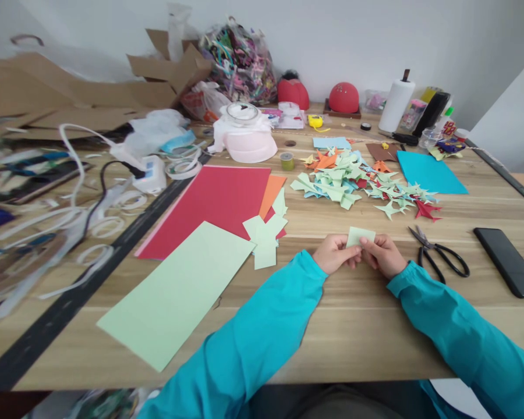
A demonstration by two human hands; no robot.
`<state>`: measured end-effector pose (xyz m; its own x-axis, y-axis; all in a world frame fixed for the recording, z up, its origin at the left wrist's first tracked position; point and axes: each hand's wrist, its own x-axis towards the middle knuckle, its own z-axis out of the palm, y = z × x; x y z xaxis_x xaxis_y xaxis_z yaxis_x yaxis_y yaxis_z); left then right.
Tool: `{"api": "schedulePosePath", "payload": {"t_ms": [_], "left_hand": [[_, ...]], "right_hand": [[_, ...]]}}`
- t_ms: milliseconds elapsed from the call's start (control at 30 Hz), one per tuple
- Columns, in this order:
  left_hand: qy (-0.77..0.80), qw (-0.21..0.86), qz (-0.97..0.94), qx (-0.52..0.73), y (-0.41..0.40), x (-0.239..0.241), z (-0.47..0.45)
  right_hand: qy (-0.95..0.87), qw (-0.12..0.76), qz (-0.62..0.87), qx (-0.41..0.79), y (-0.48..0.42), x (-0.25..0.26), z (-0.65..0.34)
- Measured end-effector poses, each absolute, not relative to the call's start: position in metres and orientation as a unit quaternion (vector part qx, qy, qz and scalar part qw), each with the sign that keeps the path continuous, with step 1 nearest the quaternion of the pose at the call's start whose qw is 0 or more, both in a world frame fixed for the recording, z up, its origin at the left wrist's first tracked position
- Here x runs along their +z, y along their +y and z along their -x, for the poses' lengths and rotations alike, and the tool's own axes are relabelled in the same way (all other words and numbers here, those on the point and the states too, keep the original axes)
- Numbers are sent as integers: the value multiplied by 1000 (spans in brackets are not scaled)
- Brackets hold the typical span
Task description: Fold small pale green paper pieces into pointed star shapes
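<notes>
A small pale green paper square (358,235) is pinched between my two hands, just above the wooden table. My left hand (337,254) grips its left side, and my right hand (385,255) closes on its lower right. Beyond them lies a heap of folded paper pieces (340,183), mostly pale green, with some orange, blue and red. Black-handled scissors (439,253) rest to the right of my right hand, blades slightly apart. On the left, several small pale green paper cuttings (266,240) overlap a large pale green sheet (179,291) and red sheets (218,198).
A black phone (509,262) lies at the right edge. Blue paper (432,171) is behind the heap. A yellow tape measure (315,121), red domes (344,98) and a white bottle (396,105) stand at the back. Cables and cardboard (78,87) crowd the left.
</notes>
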<state>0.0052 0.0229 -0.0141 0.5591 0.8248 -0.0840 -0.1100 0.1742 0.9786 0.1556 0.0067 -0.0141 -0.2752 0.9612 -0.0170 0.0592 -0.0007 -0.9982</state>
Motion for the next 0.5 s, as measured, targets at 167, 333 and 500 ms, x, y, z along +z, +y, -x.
{"api": "schedulePosePath", "payload": {"t_ms": [167,333,500], "left_hand": [[319,685,-564,333,23,-15,-5],[321,707,-538,328,25,-17,-4],[335,708,-521,340,24,-17,-6]], "right_hand": [[-588,393,454,542,5,-9,-154],[-623,375,434,532,4,-7,-154],[-620,378,439,529,5,-8,-154]]}}
